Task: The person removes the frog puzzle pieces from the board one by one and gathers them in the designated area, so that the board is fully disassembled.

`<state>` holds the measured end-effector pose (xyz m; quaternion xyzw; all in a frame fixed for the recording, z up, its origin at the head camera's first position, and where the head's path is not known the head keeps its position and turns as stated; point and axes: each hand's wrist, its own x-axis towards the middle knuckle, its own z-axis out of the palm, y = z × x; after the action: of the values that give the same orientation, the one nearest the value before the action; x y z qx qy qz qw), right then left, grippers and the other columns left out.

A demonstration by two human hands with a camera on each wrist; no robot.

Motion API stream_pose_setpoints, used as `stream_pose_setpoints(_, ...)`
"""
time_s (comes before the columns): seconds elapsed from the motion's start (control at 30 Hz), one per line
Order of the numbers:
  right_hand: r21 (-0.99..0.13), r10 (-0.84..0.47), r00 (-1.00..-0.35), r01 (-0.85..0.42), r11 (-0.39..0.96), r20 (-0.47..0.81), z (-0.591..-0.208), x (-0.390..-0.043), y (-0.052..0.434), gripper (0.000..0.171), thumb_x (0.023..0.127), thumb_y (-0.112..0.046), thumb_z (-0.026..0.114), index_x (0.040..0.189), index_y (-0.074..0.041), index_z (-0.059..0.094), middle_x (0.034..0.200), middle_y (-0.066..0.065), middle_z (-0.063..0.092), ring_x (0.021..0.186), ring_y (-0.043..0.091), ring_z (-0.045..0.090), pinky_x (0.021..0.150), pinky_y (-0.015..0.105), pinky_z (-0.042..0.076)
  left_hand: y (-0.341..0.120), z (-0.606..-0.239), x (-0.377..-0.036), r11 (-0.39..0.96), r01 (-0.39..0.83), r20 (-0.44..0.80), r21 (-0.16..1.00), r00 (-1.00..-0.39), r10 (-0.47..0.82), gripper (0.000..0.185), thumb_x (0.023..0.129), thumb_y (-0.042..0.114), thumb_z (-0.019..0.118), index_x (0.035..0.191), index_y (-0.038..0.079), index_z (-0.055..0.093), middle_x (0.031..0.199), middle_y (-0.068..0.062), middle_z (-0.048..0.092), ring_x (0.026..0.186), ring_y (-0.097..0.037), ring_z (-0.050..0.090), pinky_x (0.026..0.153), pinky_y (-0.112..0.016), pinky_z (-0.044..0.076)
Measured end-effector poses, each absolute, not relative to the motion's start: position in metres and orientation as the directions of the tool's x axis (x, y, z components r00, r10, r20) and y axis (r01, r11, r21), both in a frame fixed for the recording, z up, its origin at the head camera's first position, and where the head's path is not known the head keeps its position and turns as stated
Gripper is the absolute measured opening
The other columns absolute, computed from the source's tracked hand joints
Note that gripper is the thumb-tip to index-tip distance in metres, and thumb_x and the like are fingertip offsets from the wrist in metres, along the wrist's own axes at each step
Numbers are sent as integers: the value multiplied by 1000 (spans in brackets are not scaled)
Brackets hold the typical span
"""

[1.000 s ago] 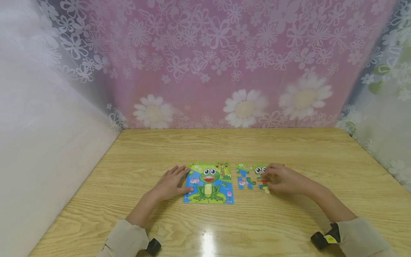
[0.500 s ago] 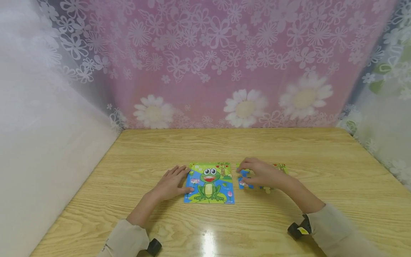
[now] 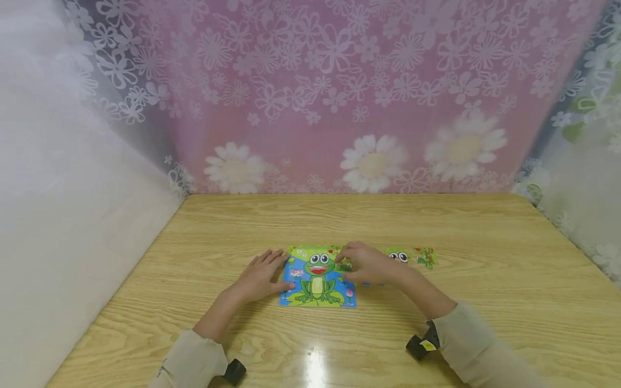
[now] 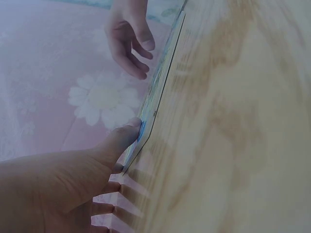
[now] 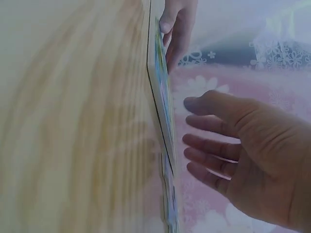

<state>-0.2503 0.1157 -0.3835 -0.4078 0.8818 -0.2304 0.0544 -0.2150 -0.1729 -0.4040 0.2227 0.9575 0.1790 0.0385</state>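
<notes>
the left hand [image 3: 262,275] lies flat, fingers straight, pinning the frog puzzle board's [image 3: 317,277] left edge to the tabletop [image 3: 339,221], while the right hand [image 3: 368,263] hovers over its right side with fingers loosely spread, holding nothing i can see.

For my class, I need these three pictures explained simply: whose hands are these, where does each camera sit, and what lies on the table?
No machine here: a person works with two bare hands. The wide picture comes from a camera on the person's head; the two tilted close-ups come from cameras strapped to each wrist. On the wooden table lies a frog picture board. The left hand rests flat at its left edge, thumb touching it. The right hand hovers over the board's right side, fingers relaxed; the wrist close-up shows no grip on anything. Loose puzzle pieces lie to the right.
</notes>
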Motion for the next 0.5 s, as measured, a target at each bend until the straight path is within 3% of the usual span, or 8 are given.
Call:
stream_pose_setpoints(0.23, -449, -719, -695, -650, 613, 24, -391, -249, 112, 36, 81, -18, 71, 113, -6, 62, 110, 5, 54, 103, 23, 49, 84, 38, 44, -173, -407, -217, 836, 417, 8, 356, -896, 444, 78, 84, 50, 61, 142, 5, 35, 145, -16, 28, 134, -37, 17, 105, -54, 13)
stream_pose_setpoints(0.5, -457, -716, -697, -648, 609, 34, -391, -248, 110, 40, 81, -17, 72, 117, -6, 60, 106, 2, 50, 91, 17, 50, 76, 34, 46, -175, -409, -217, 836, 419, 13, 355, -896, 443, 79, 84, 51, 61, 142, 6, 34, 146, -14, 27, 134, -36, 16, 105, -54, 13)
